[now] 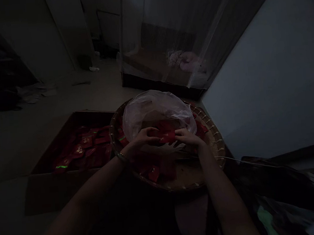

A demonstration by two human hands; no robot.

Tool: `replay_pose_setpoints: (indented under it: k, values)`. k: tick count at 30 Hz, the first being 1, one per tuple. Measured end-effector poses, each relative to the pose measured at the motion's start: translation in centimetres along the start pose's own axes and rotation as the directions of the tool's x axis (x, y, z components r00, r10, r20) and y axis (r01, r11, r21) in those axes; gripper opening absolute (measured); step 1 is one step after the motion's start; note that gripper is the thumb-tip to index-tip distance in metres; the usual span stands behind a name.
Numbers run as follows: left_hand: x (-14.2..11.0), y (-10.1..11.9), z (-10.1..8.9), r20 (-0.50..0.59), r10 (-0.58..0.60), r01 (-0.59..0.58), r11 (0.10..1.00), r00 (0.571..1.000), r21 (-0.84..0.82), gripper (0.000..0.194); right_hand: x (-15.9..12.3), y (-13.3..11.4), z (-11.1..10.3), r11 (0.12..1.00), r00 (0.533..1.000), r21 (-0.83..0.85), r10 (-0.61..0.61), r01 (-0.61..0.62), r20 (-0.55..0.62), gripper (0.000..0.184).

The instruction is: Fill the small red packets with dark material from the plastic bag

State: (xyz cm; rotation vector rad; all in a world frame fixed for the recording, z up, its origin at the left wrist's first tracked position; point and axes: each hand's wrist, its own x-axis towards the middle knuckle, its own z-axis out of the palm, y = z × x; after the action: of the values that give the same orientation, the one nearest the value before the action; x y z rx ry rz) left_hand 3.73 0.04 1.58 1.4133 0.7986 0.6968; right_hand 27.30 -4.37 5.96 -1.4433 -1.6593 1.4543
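Observation:
Between my two hands is a red packet with small gold markings, held over a round woven basket tray. My left hand, with a bracelet at its wrist, has its fingers closed on the packet's left end. The right end is pinched by my right hand. Behind and around them spreads a clear plastic bag, its mouth toward me, with red things inside. More red packets lie in the tray, one near its front rim. Dim light hides fine detail.
Left of the tray stands an open cardboard box holding many red packets. A pale wall rises at the right. A netted bed is at the back. A thin white cord runs rightward from the tray.

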Motion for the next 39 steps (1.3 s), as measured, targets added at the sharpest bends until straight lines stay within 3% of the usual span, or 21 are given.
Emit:
replay_pose_setpoints:
  k: [5,8,10,12,14,17,19,21,23,25,28,32,35,39]
  values:
    - [0.9,0.4,-0.8,-0.259,0.082,-0.078,0.997,0.962,0.023,0.055,1.7,1.1,2.1,0.957,0.993,0.289,0.033,0.001,-0.113,0.035]
    - [1.0,2.4,-1.1,-0.327,0.208,-0.131,0.962,0.922,0.241,0.047,3.3,2.4,4.0,0.825,0.977,0.565,0.118,0.004,-0.180,0.028]
    - [0.7,4.4,-0.7,-0.287,0.357,-0.186,0.854,0.889,0.486,0.038,4.4,3.0,4.9,0.723,0.964,0.688,0.135,0.061,-0.229,0.021]
    - [0.4,6.3,0.0,-0.167,0.462,-0.260,0.722,0.871,0.642,0.028,5.2,3.3,5.5,0.671,0.963,0.733,0.109,0.111,-0.246,0.015]
    - [0.3,7.5,0.8,-0.094,0.490,-0.287,0.644,0.866,0.709,0.022,5.8,3.5,5.8,0.661,0.967,0.738,0.073,0.136,-0.244,0.009]
    - [0.8,7.7,1.1,-0.089,0.502,-0.289,0.624,0.860,0.726,0.020,6.2,3.9,5.9,0.655,0.961,0.739,0.069,0.158,-0.267,0.008]
    - [1.3,6.7,0.5,-0.119,0.477,-0.286,0.687,0.871,0.668,0.021,6.3,4.3,5.6,0.636,0.949,0.750,0.086,0.183,-0.305,0.012]
    - [1.7,5.3,-0.3,-0.223,0.376,-0.202,0.810,0.900,0.551,0.024,6.3,4.6,5.1,0.634,0.932,0.743,0.094,0.215,-0.350,0.015]
    - [1.9,3.6,-1.1,-0.320,0.189,-0.068,0.933,0.928,0.352,0.025,6.3,4.6,4.5,0.655,0.914,0.717,0.097,0.240,-0.394,0.017]
    - [2.0,2.0,-1.7,-0.306,-0.012,0.034,0.997,0.952,0.065,0.025,6.4,4.5,3.9,0.686,0.896,0.682,0.100,0.253,-0.433,0.019]
    - [2.0,0.1,-2.2,-0.191,-0.205,0.131,0.931,0.960,-0.342,0.026,6.7,4.0,3.3,0.747,0.862,0.600,0.073,0.285,-0.501,0.022]
    - [1.8,-0.8,-2.7,0.013,-0.322,0.247,0.700,0.947,-0.670,0.014,7.1,3.6,3.4,0.929,0.823,0.268,-0.063,0.254,-0.564,0.027]
    - [1.4,-0.7,-2.9,0.038,-0.339,0.247,0.601,0.940,-0.760,0.006,7.0,2.9,3.9,0.968,0.827,0.103,-0.139,0.231,-0.544,0.034]
    - [1.0,-0.8,-2.3,0.089,-0.208,0.204,0.642,0.974,-0.739,0.007,6.3,0.8,4.0,0.955,0.759,-0.041,-0.259,0.294,-0.598,0.047]
